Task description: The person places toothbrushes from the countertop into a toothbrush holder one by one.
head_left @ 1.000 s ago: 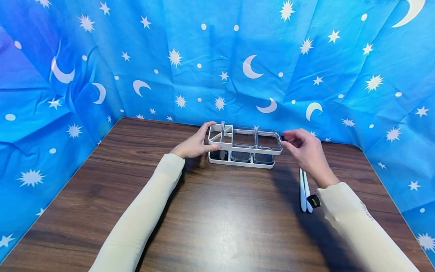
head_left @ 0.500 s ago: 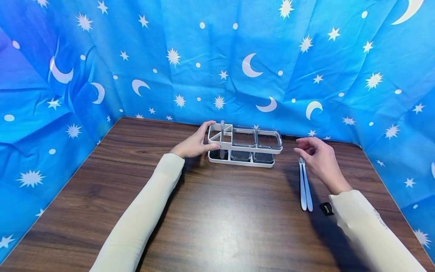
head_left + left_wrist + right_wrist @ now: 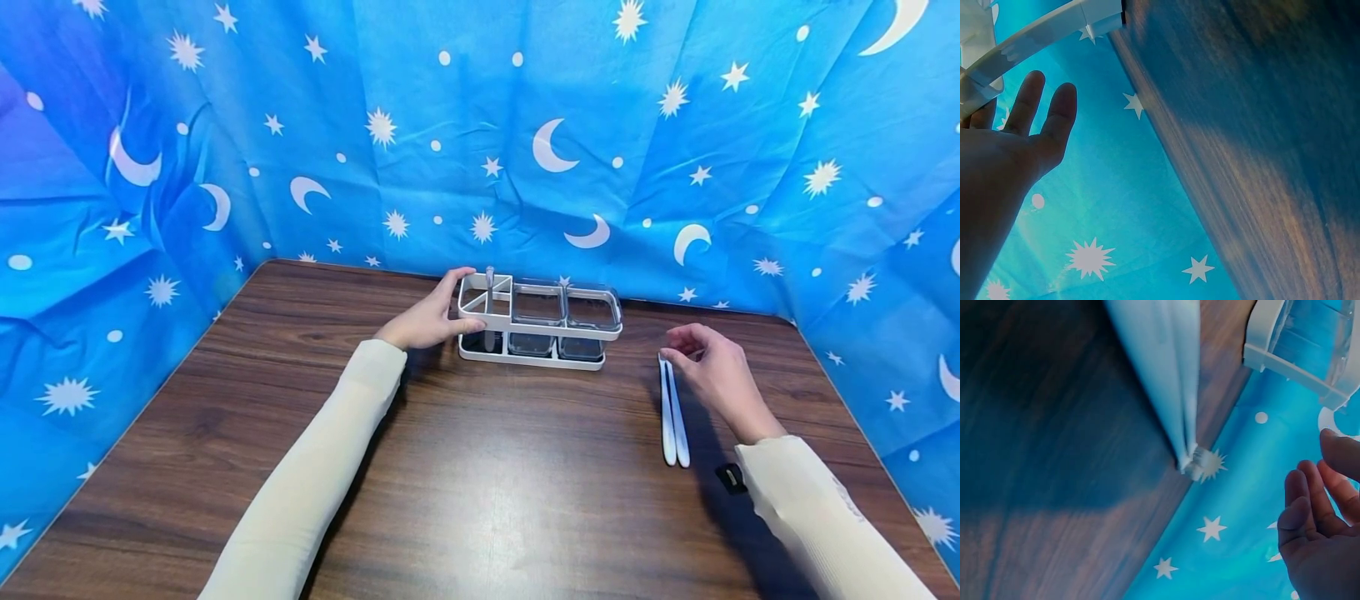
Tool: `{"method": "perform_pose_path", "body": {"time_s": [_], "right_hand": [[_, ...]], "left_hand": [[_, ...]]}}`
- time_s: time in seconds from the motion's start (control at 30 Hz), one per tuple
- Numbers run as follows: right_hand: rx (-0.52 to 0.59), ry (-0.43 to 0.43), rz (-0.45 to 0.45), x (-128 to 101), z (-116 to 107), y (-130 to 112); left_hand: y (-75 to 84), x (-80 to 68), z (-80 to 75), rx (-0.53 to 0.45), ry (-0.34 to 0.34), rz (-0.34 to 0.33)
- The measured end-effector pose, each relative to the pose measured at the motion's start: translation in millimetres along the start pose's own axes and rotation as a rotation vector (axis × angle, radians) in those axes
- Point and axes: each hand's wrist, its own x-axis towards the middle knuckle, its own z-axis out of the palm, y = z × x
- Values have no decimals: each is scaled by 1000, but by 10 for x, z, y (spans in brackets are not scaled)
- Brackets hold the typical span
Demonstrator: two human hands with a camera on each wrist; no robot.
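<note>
A white rack (image 3: 558, 332) with three compartments stands at the far middle of the wooden table (image 3: 480, 467). Two clear containers (image 3: 592, 310) fill its middle and right bays, and a thin utensil handle (image 3: 491, 285) stands upright in the left one. My left hand (image 3: 459, 307) clasps the rack's left end, index finger over the top rim and thumb on the front rim. In the left wrist view the other fingers (image 3: 1054, 119) lie straight beside the rim (image 3: 1041, 34). My right hand (image 3: 678, 350) hovers, fingers loosely curled, just by the far tips of white tongs (image 3: 672, 417) lying on the table, holding nothing.
A small black object (image 3: 731, 477) lies beside my right sleeve. A blue cloth with stars and moons (image 3: 480, 125) walls in the table at the back and on both sides. The right wrist view shows the tongs (image 3: 1160, 369) pointing toward the rack's base (image 3: 1272, 344).
My right hand left the rack's right end and moved down and right to the tongs' far tips. The left hand and the rack stayed put.
</note>
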Motion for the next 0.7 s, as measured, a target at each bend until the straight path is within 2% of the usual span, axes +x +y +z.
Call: {"method": "perform_pose_path", "body": {"time_s": [0.17, 0.4, 0.7], "right_hand": [[-35, -47, 53, -2, 16, 86], [-88, -178, 146, 0, 34, 192], [-62, -289, 237, 5, 85, 264]], "left_hand": [[-12, 0, -3, 5, -2, -1], [8, -19, -7, 9, -4, -14], [26, -22, -6, 12, -7, -22]]}}
